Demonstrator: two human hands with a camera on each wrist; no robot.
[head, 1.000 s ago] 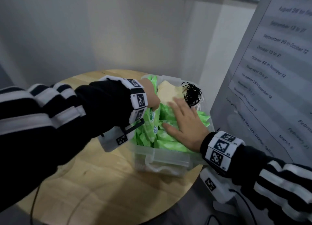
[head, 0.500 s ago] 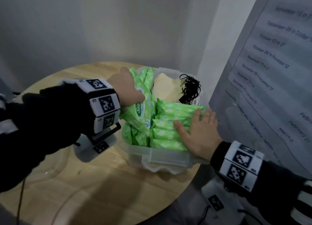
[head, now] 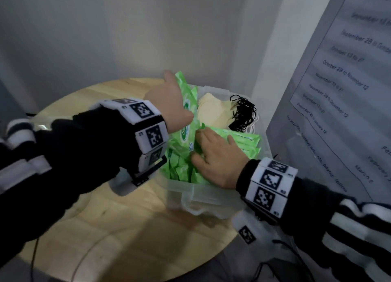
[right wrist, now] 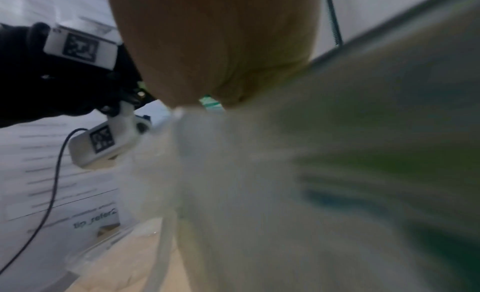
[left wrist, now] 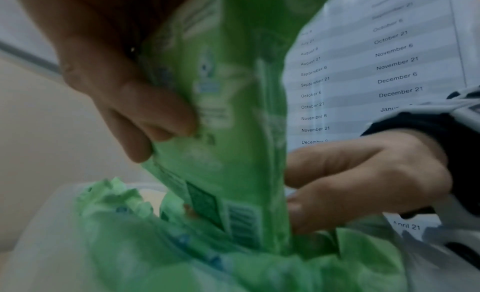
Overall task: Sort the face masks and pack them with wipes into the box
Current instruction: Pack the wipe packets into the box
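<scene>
The box sits at the worktop's 3 o'clock edge. Inside, the masks are stacked at 12 o'clock, and wipes packs fill the rest toward 6. One upright pack stands along the 9 o'clock wall.

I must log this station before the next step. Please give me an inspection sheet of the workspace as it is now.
Surface: round wooden table, bare wood in front.
Job's things: clear plastic box holds green wipe packs, yellow masks and black masks.
Clutter: nothing seen.
Grippers: left hand grips an upright wipe pack; right hand rests on the packed wipes.
Cables: thin black cable at the table's near edge.
Surroundings: plain wall; printed date schedule at right.
</scene>
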